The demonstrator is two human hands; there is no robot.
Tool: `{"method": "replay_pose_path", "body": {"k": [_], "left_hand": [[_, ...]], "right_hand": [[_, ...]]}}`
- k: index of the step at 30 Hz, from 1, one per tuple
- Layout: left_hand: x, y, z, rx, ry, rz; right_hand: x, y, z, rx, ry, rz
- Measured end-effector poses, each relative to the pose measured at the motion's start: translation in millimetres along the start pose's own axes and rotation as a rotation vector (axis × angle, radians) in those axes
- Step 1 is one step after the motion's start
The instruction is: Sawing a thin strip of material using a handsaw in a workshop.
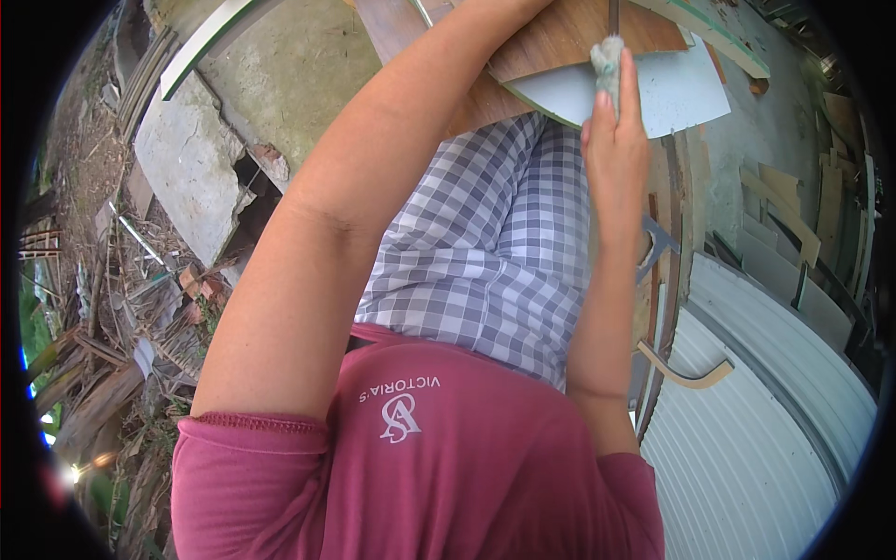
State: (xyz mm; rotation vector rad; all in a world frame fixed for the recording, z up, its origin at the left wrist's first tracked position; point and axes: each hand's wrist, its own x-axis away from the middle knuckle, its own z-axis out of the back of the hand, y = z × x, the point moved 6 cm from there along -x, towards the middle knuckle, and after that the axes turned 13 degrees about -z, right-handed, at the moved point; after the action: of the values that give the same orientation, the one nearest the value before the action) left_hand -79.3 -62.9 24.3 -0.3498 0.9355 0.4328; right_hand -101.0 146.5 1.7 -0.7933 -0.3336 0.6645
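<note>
My right hand (618, 145) grips the pale, cloth-wrapped handle (607, 67) of a tool, thumb on one side and a finger stretched along the other. From the handle's far end a thin dark bar (613, 17) runs up out of the picture, so the tool's kind does not show. My left forearm (401, 121) reaches across to the top edge, where the hand is cut off and its fingers are hidden. Beneath both lies a wood-grain board (546, 58). Under that, a white board with a curved edge (667, 98) sticks out above my checked trousers (485, 233).
Green-edged white strips (210, 47) (723, 37) stand at upper left and right. A broken concrete slab (187, 149) and debris (103, 345) lie left. On the right are a ribbed white panel (737, 429), a curved wooden offcut (686, 373), a blue-grey bracket-like piece (656, 247) and stacked boards (793, 224).
</note>
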Motion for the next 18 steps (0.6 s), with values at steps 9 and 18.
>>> {"method": "replay_pose_path", "body": {"k": [9,18], "left_hand": [[0.1,-5.7,-0.7,0.011,0.026,0.04],[-0.3,-3.2,-4.5,0.01,0.009,0.072]], "right_hand": [[9.5,0.1,10.1,-0.001,-0.011,-0.018],[19.1,2.0,2.6,-0.053,-0.068,-0.121]]}}
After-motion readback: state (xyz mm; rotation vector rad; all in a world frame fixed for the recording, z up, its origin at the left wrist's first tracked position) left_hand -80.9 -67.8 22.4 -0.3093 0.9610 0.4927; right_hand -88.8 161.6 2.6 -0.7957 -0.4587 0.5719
